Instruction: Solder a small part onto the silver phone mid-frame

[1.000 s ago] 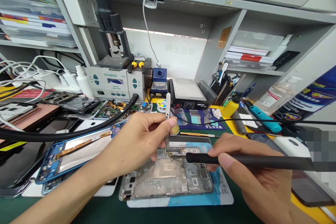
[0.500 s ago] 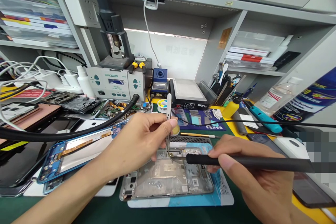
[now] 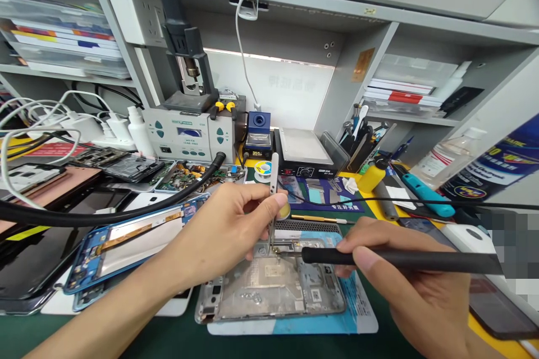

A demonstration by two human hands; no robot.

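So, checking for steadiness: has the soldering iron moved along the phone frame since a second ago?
No. The soldering iron tip stays by the same brass part at the top edge of the phone frame, beside the tweezers.

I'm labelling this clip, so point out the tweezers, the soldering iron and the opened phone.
tweezers [image 3: 274, 171], head view, flat top end.
soldering iron [image 3: 421, 261], head view, black handle.
opened phone [image 3: 269, 289], head view, metal plate at its middle.
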